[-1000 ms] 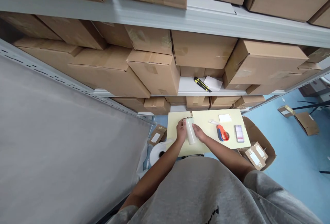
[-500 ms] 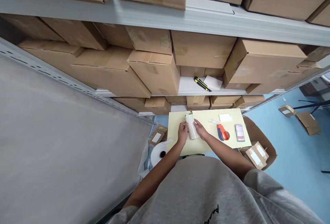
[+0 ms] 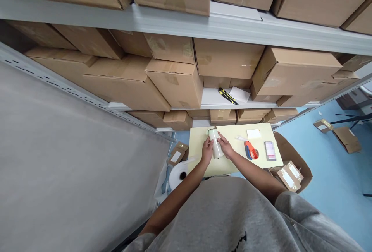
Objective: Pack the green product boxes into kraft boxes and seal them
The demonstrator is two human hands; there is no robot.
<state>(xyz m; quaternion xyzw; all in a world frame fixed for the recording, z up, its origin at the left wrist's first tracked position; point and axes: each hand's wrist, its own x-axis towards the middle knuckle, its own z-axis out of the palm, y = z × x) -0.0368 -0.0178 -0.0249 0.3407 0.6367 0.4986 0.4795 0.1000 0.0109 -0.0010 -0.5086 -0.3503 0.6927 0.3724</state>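
A pale white bottle (image 3: 216,146) lies on a light yellow table (image 3: 200,139) below me. My left hand (image 3: 207,150) grips its left side with fingers curled round it. On the other side my right hand (image 3: 225,147) is wrapped over the bottle, thumb toward the cap end. The cap points away from me, toward the shelves.
An orange tape dispenser (image 3: 250,149), a white card (image 3: 253,133) and a blurred phone (image 3: 270,150) lie on the table's right. A yellow utility knife (image 3: 227,95) rests on the shelf among cardboard boxes (image 3: 174,79). A white roll (image 3: 178,174) and small boxes (image 3: 288,175) sit on the floor.
The bottle has shifted slightly away from me and turned a little between both hands; my right hand has slid up along it.
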